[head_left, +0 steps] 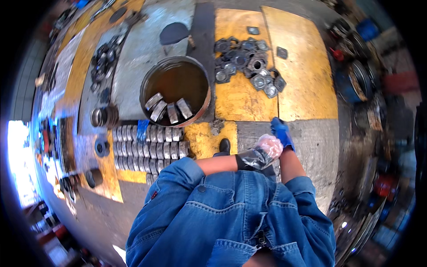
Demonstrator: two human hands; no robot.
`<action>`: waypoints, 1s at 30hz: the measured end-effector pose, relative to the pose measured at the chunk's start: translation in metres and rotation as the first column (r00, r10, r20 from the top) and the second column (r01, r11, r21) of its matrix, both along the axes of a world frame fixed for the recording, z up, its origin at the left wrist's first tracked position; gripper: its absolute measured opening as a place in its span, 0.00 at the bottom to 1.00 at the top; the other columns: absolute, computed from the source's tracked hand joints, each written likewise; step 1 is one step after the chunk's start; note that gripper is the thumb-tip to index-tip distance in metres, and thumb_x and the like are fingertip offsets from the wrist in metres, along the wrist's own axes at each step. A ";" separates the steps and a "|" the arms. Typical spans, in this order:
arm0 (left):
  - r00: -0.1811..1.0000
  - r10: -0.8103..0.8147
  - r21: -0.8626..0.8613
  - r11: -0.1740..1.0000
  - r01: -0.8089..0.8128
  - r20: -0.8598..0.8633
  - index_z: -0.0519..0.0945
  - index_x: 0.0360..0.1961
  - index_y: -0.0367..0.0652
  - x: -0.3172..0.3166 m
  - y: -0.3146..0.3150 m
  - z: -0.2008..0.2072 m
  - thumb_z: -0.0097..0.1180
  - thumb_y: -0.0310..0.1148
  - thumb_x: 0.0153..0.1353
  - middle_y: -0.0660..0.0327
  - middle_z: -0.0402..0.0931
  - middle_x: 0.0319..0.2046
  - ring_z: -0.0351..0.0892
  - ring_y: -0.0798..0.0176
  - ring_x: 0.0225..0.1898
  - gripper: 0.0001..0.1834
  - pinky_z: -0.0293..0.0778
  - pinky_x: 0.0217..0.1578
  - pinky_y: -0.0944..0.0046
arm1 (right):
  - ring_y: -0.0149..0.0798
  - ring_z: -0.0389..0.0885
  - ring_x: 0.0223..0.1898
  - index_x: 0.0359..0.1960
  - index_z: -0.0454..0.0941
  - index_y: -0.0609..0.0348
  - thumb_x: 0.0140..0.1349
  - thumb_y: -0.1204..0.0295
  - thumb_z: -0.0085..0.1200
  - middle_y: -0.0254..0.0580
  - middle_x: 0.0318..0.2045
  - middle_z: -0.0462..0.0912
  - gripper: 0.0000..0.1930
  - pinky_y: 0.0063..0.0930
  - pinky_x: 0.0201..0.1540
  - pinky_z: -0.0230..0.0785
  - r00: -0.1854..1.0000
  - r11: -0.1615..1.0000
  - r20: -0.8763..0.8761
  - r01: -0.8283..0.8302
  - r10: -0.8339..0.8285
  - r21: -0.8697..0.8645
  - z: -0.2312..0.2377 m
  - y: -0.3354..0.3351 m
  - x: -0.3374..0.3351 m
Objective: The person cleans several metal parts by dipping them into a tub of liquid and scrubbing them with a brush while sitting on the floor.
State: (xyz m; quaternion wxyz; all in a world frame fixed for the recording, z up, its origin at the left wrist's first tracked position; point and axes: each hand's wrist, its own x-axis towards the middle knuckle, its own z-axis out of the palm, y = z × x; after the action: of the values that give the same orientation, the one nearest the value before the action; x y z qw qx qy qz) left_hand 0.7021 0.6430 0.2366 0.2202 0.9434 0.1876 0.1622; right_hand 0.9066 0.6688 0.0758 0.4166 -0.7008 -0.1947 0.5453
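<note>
Floor [100, 222] was dark grey and stained, partly covered with scuffed yellow sheets [304, 66] and a grey-blue sheet [138, 62]. Harsh white light came from a bright opening [20, 164] far left, below a grey panelled wall [24, 84]. Right edge was dimmer, cluttered, blurry.

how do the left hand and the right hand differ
The left hand is in see-through plastic, while the right hand is in a solid blue glove. The left hand crosses in front of the body toward the right wrist; the right hand points away from the body. Both hands are covered.
</note>
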 end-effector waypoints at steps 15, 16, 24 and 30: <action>0.580 0.755 0.043 0.598 -0.801 0.307 0.74 0.26 0.48 -0.080 0.226 -0.071 0.64 0.36 0.60 0.59 0.75 0.25 0.74 0.55 0.19 0.11 0.70 0.22 0.54 | 0.49 0.83 0.35 0.59 0.74 0.64 0.70 0.67 0.53 0.60 0.41 0.86 0.20 0.38 0.36 0.79 0.932 0.855 0.143 0.363 -0.334 -0.370 -0.036 0.081 0.266; 0.558 0.806 -0.039 0.575 -0.817 0.198 0.74 0.22 0.48 -0.088 0.237 -0.080 0.61 0.38 0.62 0.58 0.74 0.22 0.75 0.52 0.19 0.13 0.71 0.23 0.53 | 0.49 0.82 0.32 0.58 0.75 0.65 0.70 0.67 0.54 0.60 0.40 0.85 0.19 0.39 0.34 0.78 0.961 0.911 0.218 0.240 -0.172 -0.334 -0.048 0.075 0.301; 0.283 0.753 -0.138 0.251 -0.958 -0.594 0.82 0.24 0.41 -0.126 0.291 -0.099 0.53 0.44 0.65 0.51 0.84 0.29 0.84 0.46 0.34 0.19 0.79 0.35 0.53 | 0.45 0.80 0.27 0.59 0.73 0.69 0.72 0.66 0.51 0.60 0.39 0.86 0.20 0.34 0.30 0.76 0.954 0.823 0.198 0.294 -0.224 -0.486 -0.007 0.199 0.335; 0.029 0.774 -0.128 -0.068 -0.989 -0.632 0.86 0.26 0.44 -0.128 0.351 -0.090 0.59 0.48 0.62 0.53 0.86 0.31 0.86 0.48 0.38 0.19 0.81 0.44 0.54 | 0.46 0.81 0.27 0.60 0.73 0.67 0.71 0.69 0.51 0.59 0.40 0.87 0.20 0.34 0.33 0.77 0.976 0.904 0.204 0.021 0.073 -0.427 0.006 0.353 0.357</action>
State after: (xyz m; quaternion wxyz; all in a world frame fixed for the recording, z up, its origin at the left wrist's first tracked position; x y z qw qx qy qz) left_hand 0.5745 0.9936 0.1470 0.2727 0.4602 0.8445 0.0243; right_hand 1.2640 1.0213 0.0815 0.2225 -0.8270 -0.1242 0.5012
